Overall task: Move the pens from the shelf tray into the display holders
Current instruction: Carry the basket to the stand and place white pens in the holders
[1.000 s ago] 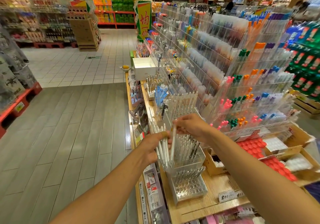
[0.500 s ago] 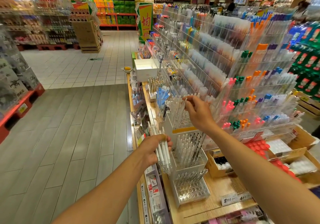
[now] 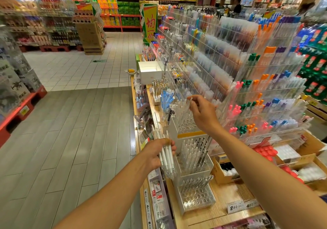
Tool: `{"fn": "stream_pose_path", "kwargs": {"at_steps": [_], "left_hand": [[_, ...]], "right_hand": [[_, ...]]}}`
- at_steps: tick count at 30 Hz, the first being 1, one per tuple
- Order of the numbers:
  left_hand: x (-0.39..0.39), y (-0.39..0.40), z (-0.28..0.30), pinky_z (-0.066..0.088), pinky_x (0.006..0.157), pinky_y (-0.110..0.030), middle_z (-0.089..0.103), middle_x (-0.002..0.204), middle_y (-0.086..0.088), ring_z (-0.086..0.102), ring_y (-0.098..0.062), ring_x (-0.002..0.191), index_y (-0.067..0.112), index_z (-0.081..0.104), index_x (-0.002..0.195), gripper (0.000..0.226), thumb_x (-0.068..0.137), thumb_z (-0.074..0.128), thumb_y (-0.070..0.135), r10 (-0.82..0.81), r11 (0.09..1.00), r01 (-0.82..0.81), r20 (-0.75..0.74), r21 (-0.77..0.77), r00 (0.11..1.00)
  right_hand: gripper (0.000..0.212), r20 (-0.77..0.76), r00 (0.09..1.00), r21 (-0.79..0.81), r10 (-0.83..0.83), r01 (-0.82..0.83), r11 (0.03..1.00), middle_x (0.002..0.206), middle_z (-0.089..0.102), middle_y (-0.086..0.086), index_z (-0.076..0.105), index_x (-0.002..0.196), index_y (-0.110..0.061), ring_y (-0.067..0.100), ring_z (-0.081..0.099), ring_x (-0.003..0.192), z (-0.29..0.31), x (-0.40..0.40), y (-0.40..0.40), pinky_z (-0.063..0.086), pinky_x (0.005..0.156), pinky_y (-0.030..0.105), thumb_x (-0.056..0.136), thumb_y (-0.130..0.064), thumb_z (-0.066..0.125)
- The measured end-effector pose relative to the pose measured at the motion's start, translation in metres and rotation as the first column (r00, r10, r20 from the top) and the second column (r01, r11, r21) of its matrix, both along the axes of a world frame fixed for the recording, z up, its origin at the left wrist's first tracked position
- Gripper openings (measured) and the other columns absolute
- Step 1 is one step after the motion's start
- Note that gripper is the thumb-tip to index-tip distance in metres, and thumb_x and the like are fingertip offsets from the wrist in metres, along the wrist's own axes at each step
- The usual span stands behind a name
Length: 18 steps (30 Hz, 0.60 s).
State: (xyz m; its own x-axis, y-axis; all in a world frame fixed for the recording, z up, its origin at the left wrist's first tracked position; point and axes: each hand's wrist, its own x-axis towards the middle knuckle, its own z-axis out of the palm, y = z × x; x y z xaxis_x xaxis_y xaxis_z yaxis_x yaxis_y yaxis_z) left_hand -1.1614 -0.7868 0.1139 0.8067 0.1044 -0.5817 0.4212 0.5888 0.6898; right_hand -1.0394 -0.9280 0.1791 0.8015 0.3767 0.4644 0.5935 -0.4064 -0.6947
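At about 7 o'clock in the head view, the left hand (image 3: 156,153) has its grip curled round a bundle of white pens (image 3: 165,155), which stand nearly upright with their tips pointing down just beside the clear tiered display holders (image 3: 192,159). The bundle looks light and stiff, with smooth plastic barrels that could slip against one another, so a firm hold round the middle of the barrels seems wise.

Toward 12 o'clock from it, the right hand (image 3: 203,113) pinches a single white pen (image 3: 188,104) near its top end between thumb and fingertips, holding it over the upper holder (image 3: 187,122), whose round sockets show partly filled. A hold at the top should let the tip drop into a socket; whether the tip is already seated cannot be told.

At 5 o'clock, on the wooden shelf (image 3: 221,211), price tags (image 3: 243,205) read roughly "2.50" and "4.80". At 12 o'clock, farther off, a green and yellow sign (image 3: 150,23) carries red Chinese characters.
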Motion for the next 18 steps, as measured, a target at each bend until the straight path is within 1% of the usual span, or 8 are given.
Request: {"fn": "stream_pose_path", "kwargs": {"at_steps": [3, 5, 7, 8, 11, 13, 15, 18], "left_hand": [[-0.001, 0.003, 0.0, 0.058, 0.055, -0.028, 0.066, 0.069, -0.015, 0.065, -0.02, 0.057, -0.004, 0.067, 0.083, 0.014, 0.093, 0.059, 0.002, 0.006, 1.0, -0.006, -0.002, 0.0, 1.0], [-0.001, 0.005, 0.0, 0.058, 0.055, -0.027, 0.067, 0.068, -0.015, 0.066, -0.019, 0.057, -0.003, 0.068, 0.081, 0.015, 0.093, 0.06, 0.002, 0.006, 1.0, -0.006, -0.006, 0.018, 1.0], [-0.001, 0.005, 0.0, 0.058, 0.056, -0.027, 0.068, 0.067, -0.015, 0.066, -0.019, 0.057, -0.003, 0.068, 0.081, 0.015, 0.093, 0.06, 0.003, 0.006, 1.0, -0.006, -0.006, 0.022, 1.0], [-0.001, 0.005, 0.001, 0.059, 0.057, -0.027, 0.067, 0.067, -0.014, 0.065, -0.019, 0.057, -0.003, 0.068, 0.081, 0.016, 0.093, 0.06, 0.003, 0.005, 1.0, -0.005, -0.005, 0.018, 1.0], [0.0, 0.004, 0.003, 0.059, 0.056, -0.028, 0.068, 0.068, -0.015, 0.066, -0.02, 0.058, -0.004, 0.068, 0.082, 0.015, 0.093, 0.06, 0.003, 0.006, 1.0, -0.005, -0.009, 0.018, 1.0], [0.0, 0.004, 0.004, 0.058, 0.054, -0.028, 0.068, 0.068, -0.015, 0.067, -0.02, 0.058, -0.004, 0.068, 0.082, 0.015, 0.093, 0.06, 0.003, 0.009, 1.0, -0.008, -0.012, 0.022, 1.0], [0.0, 0.005, 0.005, 0.058, 0.055, -0.028, 0.069, 0.069, -0.015, 0.067, -0.02, 0.059, -0.004, 0.068, 0.083, 0.015, 0.093, 0.06, 0.003, 0.007, 1.0, -0.007, -0.012, 0.028, 1.0], [-0.001, 0.004, 0.006, 0.058, 0.055, -0.028, 0.068, 0.069, -0.015, 0.067, -0.02, 0.06, -0.004, 0.068, 0.084, 0.014, 0.093, 0.059, 0.002, 0.007, 0.999, -0.007, -0.011, 0.034, 1.0]], "right_hand": [[0.02, -0.013, 1.0, -0.031, -0.002, 0.001, 1.0, 0.077, 0.059, 0.001, 0.06, 0.114, -0.012, 0.013, 0.05, 0.061, -0.002, 0.004, -0.002, 0.039, 0.054, 0.025, 0.103, -0.017, 0.044], [0.02, -0.021, 1.0, -0.084, 0.011, -0.012, 0.996, 0.073, 0.056, -0.004, 0.06, 0.114, -0.012, 0.008, 0.046, 0.057, -0.006, 0.005, -0.001, 0.036, 0.049, 0.016, 0.103, -0.017, 0.045], [0.019, -0.029, 0.999, -0.136, 0.032, -0.036, 0.99, 0.073, 0.055, -0.006, 0.06, 0.114, -0.012, 0.007, 0.045, 0.058, -0.012, 0.003, 0.002, 0.037, 0.051, 0.014, 0.102, -0.018, 0.046], [0.019, -0.046, 0.998, -0.147, 0.042, -0.048, 0.988, 0.077, 0.056, -0.007, 0.059, 0.115, -0.012, 0.008, 0.049, 0.061, -0.015, 0.002, 0.004, 0.041, 0.056, 0.017, 0.102, -0.019, 0.047], [0.019, -0.117, 0.992, -0.106, 0.052, -0.065, 0.992, 0.089, 0.058, -0.006, 0.053, 0.118, -0.014, 0.019, 0.059, 0.08, -0.022, -0.001, 0.004, 0.052, 0.073, 0.035, 0.101, -0.021, 0.05], [0.01, -0.125, 0.99, -0.109, 0.057, -0.071, 0.991, 0.089, 0.062, 0.003, 0.053, 0.109, -0.016, 0.026, 0.061, 0.083, -0.024, -0.001, 0.003, 0.053, 0.074, 0.042, 0.1, -0.022, 0.052], [0.007, -0.112, 0.992, -0.147, 0.063, -0.079, 0.986, 0.088, 0.063, 0.007, 0.053, 0.102, -0.016, 0.028, 0.062, 0.082, -0.026, 0.0, 0.003, 0.053, 0.073, 0.045, 0.099, -0.023, 0.053], [0.006, -0.105, 0.993, -0.152, 0.059, -0.074, 0.986, 0.086, 0.063, 0.002, 0.054, 0.101, -0.017, 0.023, 0.061, 0.08, -0.026, 0.001, 0.003, 0.053, 0.072, 0.04, 0.099, -0.023, 0.054]]}}
